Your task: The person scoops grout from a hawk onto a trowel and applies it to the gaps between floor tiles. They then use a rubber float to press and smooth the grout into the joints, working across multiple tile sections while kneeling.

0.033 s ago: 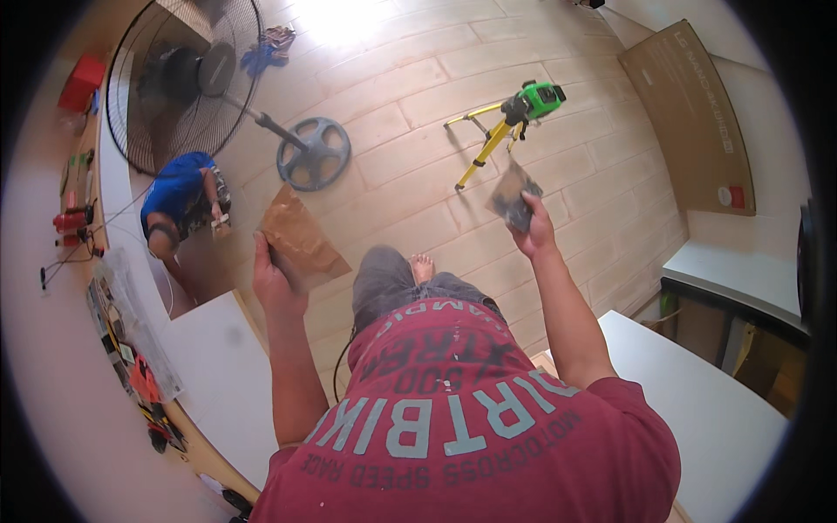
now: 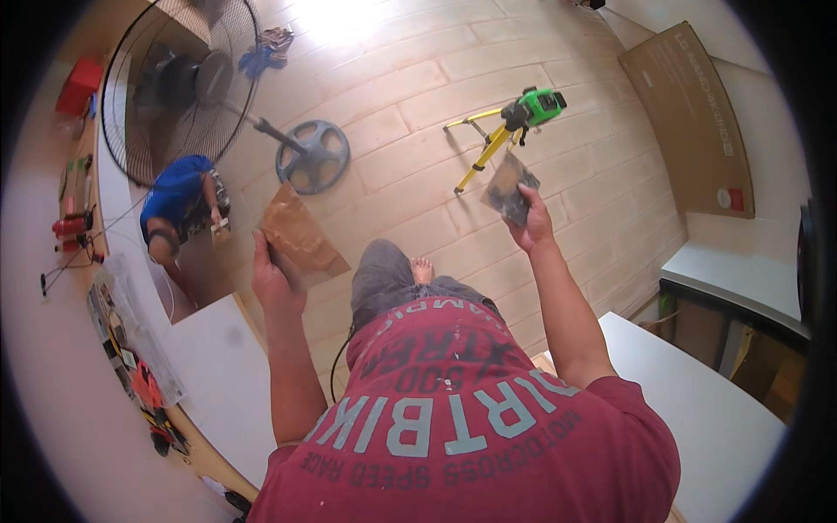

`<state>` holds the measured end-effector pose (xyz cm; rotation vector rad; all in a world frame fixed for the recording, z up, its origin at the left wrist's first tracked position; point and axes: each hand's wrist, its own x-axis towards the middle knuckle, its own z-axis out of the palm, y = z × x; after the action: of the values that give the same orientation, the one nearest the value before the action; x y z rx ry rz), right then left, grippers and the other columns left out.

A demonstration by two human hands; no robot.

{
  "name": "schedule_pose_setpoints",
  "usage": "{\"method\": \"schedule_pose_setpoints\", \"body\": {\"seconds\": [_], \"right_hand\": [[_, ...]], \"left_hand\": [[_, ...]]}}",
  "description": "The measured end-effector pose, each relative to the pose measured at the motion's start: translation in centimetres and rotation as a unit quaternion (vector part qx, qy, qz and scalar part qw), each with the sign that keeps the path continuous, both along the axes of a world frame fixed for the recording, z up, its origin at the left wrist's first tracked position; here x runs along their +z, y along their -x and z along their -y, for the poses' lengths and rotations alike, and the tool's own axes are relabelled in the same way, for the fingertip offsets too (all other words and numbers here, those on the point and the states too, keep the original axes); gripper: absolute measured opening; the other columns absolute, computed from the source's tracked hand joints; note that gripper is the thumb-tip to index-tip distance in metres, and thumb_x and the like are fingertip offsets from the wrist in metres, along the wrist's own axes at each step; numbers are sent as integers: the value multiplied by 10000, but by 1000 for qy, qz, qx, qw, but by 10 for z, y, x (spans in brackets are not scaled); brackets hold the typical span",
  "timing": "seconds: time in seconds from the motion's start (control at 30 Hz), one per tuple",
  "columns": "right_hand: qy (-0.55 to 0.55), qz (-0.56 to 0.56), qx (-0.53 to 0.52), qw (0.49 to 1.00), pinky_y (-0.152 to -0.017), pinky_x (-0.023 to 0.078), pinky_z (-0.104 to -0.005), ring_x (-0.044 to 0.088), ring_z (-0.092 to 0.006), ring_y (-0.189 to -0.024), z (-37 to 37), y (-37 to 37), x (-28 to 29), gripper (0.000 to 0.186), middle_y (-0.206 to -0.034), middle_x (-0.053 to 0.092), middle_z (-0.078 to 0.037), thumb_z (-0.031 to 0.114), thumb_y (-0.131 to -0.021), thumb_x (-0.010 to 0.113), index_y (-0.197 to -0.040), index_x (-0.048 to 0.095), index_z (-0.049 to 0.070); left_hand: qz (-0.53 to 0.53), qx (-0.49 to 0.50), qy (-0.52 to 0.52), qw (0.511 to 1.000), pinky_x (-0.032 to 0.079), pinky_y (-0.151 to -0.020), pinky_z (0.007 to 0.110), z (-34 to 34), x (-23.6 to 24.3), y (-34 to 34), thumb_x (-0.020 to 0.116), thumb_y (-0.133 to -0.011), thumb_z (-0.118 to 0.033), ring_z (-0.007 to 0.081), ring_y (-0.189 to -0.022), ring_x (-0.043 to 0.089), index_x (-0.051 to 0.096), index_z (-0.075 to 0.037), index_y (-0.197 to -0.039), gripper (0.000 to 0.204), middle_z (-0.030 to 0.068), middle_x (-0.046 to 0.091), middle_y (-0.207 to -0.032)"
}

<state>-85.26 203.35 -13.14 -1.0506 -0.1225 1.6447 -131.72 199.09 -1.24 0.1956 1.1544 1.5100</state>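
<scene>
Pale tan planks make up the floor, and both held pieces hang in the air above it, resting on nothing but the hands. At the left, a white bench brings its far right corner in close to the left hand.

Just beyond that corner is the larger piece, a sheet of brown paper, tilted, with one corner pointing away and another toward the person's knees. The left hand pinches its left edge, thumb along the top; the rest of the sheet juts out unsupported yet barely sags. It should be light, fairly stiff and easy to crease or tear, so a broad grip along an edge ought to suit it better than a fingertip hold on a corner.

Well apart from it, the right hand is closed on a smaller grey-and-tan piece, thumb on its face near the right edge. Whether that is a packet or a folded sheet cannot be told. It, too, is probably light; held at one side, it seems to keep its flat shape.
</scene>
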Motion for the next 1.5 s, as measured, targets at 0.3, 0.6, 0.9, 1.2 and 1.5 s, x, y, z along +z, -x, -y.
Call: {"method": "schedule_pose_setpoints", "body": {"seconds": [0.3, 0.6, 0.9, 1.2, 1.5], "right_hand": [[26, 37, -58, 997, -783, 585, -323, 734, -170, -926, -236, 23, 40, 296, -1058, 752, -25, 260, -953, 654, -1214, 672, 121], [92, 66, -127, 985, -602, 559, -293, 728, -153, -781, -420, 12, 58, 214, -937, 747, 13, 286, -930, 692, -1092, 689, 147], [59, 40, -174, 982, -757, 569, -333, 721, -168, -919, -663, -18, 13, 290, -1031, 744, -13, 291, -955, 680, -1190, 662, 122], [-86, 136, -132, 978, -874, 576, -317, 699, -160, -964, -926, -37, 38, 249, -1084, 717, -59, 135, -973, 655, -1201, 643, 36], [-184, 568, 64, 800, -966, 514, -297, 668, -160, -1110, -1141, -19, 103, 288, -1251, 718, -89, 105, -1017, 607, -1285, 703, 67]], "left_hand": [[-64, -94, -14, 993, 498, -1028, 329, -308, -42, -9, 471, -1112, -359, 168, -1169, 632, 602, 0, -1332, 441, 71, 650, -1303], [-169, -203, -67, 962, 557, -981, 381, -641, -63, -52, 437, -1116, -413, 214, -1144, 670, 559, -30, -1375, 478, 75, 652, -1307], [22, -166, -81, 983, 494, -1086, 418, -896, -43, -79, 378, -1122, -452, 247, -1269, 604, 484, -57, -1465, 533, 87, 592, -1419], [43, -217, -59, 973, 492, -1077, 444, -1087, -22, -80, 353, -1127, -448, 258, -1246, 614, 503, -44, -1434, 529, 96, 618, -1372], [55, -241, -71, 966, 503, -1100, 444, -1297, -55, -99, 367, -1127, -417, 295, -1250, 622, 456, 1, -1453, 537, 162, 584, -1412]]}}
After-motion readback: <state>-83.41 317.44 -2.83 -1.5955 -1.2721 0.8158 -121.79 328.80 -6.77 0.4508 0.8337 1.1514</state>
